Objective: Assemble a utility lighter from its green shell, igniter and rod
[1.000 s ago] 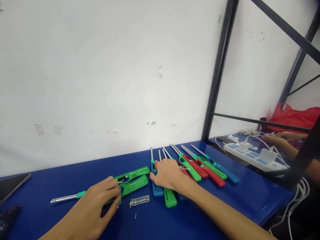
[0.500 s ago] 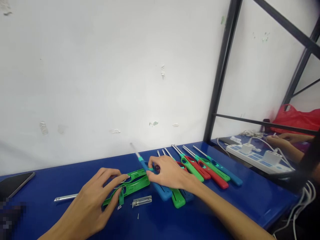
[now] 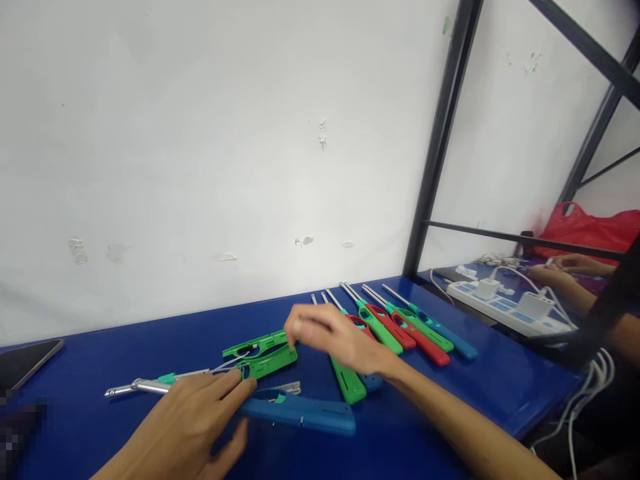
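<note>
A blue long-nosed lighter point(image 3: 305, 413) lies crosswise near the table's front edge. My left hand point(image 3: 193, 423) grips its nozzle end, fingers on top and thumb underneath. Just behind it lie two green lighter shell halves point(image 3: 263, 353), a metal tube with a teal collar point(image 3: 145, 385) and a small metal part point(image 3: 289, 387). My right hand point(image 3: 333, 337) hovers above the table with loose fingers and nothing in it, over the left end of a row of green, red and blue lighters point(image 3: 405, 327).
A dark phone point(image 3: 27, 363) lies at the far left of the blue table point(image 3: 475, 393). A black frame post point(image 3: 433, 180) stands at the back right. Beyond it are a white power strip point(image 3: 505, 307) with cables, another person's hands point(image 3: 565, 270) and a red bag point(image 3: 593, 227).
My right hand carried the blue lighter out of the row, laid it down in front and let go. My left hand left the green shell and took the blue lighter's nozzle end.
</note>
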A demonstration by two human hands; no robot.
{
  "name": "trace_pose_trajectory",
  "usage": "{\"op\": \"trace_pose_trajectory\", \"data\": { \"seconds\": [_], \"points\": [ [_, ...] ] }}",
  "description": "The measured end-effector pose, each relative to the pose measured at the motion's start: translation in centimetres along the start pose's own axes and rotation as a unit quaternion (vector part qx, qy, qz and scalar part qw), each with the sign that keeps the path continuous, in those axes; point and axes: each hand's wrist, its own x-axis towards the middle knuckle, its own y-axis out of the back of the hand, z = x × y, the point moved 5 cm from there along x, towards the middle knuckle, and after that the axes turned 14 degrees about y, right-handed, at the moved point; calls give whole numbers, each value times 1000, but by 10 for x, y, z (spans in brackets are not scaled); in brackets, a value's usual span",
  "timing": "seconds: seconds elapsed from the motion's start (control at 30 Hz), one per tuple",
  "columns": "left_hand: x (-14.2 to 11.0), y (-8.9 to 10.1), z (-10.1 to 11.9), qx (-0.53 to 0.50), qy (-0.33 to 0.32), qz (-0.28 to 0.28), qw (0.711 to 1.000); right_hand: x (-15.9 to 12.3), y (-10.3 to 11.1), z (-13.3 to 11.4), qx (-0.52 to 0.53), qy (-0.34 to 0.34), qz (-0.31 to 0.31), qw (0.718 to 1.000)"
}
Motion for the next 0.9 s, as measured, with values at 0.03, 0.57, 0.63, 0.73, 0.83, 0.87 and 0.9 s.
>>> {"op": "trace_pose_trajectory", "data": {
  "seconds": [0.03,0.57,0.63,0.73,0.83,0.87,0.9],
  "points": [
    [2,1,2,8,-16,-5,1000,0,5,-1,33,7,28,999],
    [-15,-18,-5,41,-14,-123,991,-3,-17,27,419,-91,-75,900],
    [-16,-19,-4,38,-15,-128,991,-4,-22,30,439,-93,-113,886],
    [-19,-19,-4,39,-19,-123,991,-5,-30,30,460,-87,-171,867],
    [-20,-18,-3,42,-28,-105,993,-5,-38,28,465,-81,-214,855],
    [-21,-19,-3,44,-30,-93,994,-4,-40,27,464,-78,-220,854],
    [-23,-19,-3,48,-30,-76,995,-3,-40,26,463,-74,-223,855]
  ]
}}
